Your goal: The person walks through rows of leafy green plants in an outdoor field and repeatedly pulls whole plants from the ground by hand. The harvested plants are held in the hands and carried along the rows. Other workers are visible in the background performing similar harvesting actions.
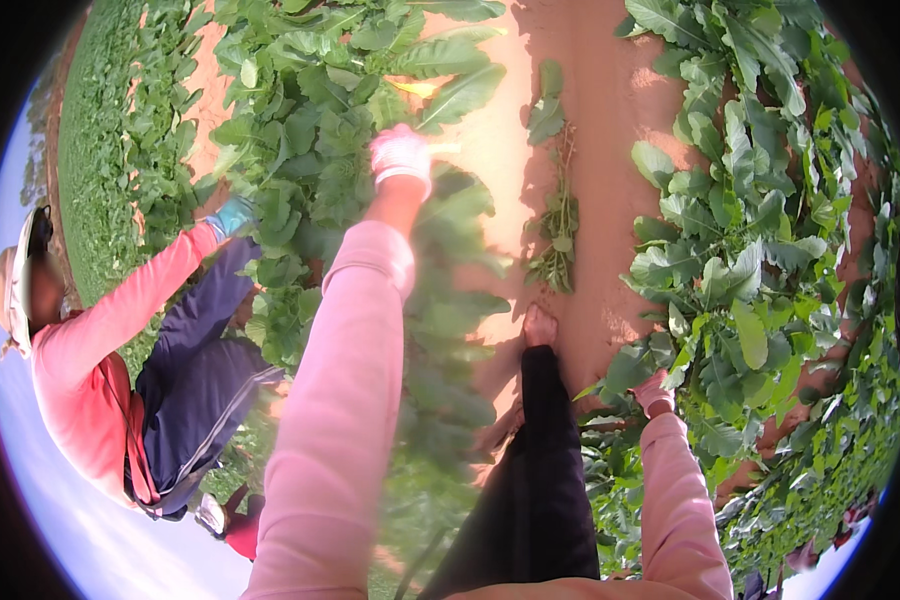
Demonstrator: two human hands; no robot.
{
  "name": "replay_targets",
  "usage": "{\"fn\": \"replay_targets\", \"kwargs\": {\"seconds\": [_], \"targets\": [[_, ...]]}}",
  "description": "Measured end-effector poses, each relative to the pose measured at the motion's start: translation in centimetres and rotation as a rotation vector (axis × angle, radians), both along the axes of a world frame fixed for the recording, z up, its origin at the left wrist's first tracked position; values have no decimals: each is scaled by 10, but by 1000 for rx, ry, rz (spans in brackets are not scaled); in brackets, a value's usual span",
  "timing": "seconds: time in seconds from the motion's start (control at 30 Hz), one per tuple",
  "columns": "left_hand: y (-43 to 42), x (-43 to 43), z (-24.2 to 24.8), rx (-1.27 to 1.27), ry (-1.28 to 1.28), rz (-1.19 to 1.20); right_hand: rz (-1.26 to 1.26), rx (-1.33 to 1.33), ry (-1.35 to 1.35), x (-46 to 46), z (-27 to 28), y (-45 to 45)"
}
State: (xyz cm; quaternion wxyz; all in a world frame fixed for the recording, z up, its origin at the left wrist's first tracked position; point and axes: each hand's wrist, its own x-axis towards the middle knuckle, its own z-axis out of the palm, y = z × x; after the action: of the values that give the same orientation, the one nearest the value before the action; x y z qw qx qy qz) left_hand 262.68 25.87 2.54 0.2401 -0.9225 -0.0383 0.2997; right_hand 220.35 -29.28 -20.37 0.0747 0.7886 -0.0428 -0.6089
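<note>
My left hand (401, 156), in a pink-and-white glove, reaches into the row of broad-leaved green plants (307, 150) on the left. A short pale strip or stalk sticks out to the right beside it; whether the fingers hold it is not plain. Near the leaves of the right-hand row (712, 285) is my right hand (654, 391), in a pink glove, its fingertips partly among the foliage. What it grips, if anything, cannot be seen. Between the rows, a line of pulled or cut green plants (559, 217) lies on the reddish soil.
A person (97, 360) in a red top, hat and teal glove crouches at the left row. My bare foot (540, 326) stands on the soil furrow (607, 187). More crop rows run along both sides, and other people show small at the lower right rim.
</note>
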Motion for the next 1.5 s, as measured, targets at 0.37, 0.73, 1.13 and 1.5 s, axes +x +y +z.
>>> {"fn": "replay_targets", "kwargs": {"seconds": [0.37,0.73,1.13,1.5], "targets": [[-9,9,4,2,226,246,253,352,-375,-31,-15,-29],[-69,-134,34,-712,317,699,138,206,-83,58,65,42],[-35,-65,3,-673,-639,325,-52,0,19,70,79,47],[7,-19,3,-220,23,618,604,366,-268,-63,-69,-65]]}}
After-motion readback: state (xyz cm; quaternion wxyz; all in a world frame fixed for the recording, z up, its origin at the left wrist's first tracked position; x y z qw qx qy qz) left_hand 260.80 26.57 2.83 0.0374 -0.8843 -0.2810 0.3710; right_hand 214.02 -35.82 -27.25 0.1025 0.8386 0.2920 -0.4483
